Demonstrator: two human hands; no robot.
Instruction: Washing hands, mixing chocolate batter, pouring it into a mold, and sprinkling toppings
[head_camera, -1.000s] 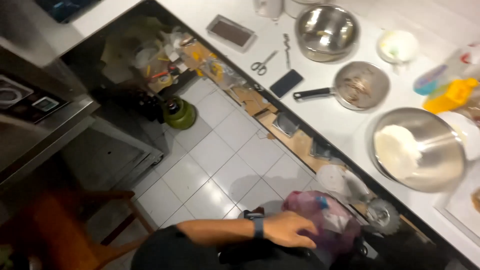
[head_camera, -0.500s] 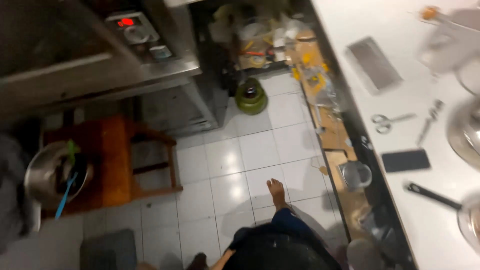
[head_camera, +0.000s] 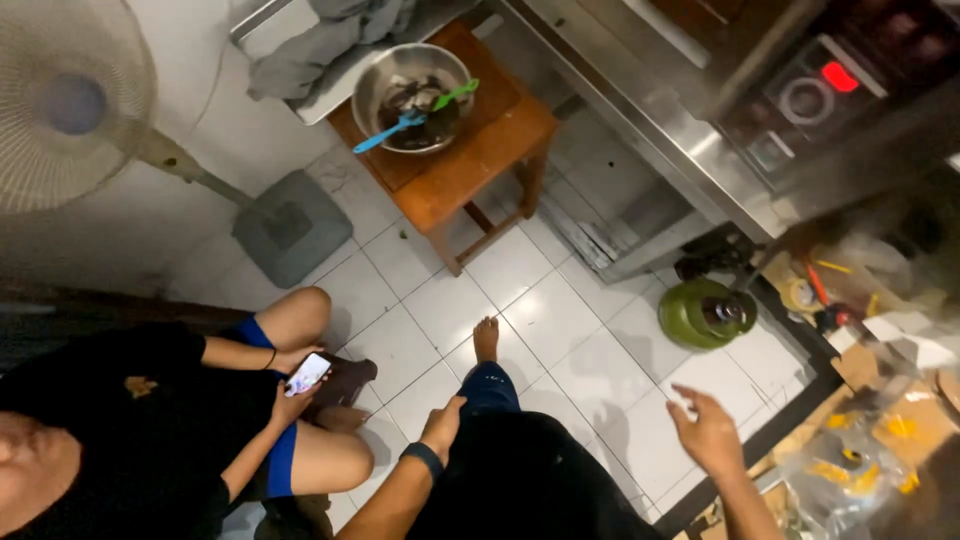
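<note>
Head view shows me my left hand resting on my knee, fingers loosely together, seemingly for balance; my right hand hovers empty, fingers spread, above the white floor tiles.
</note>
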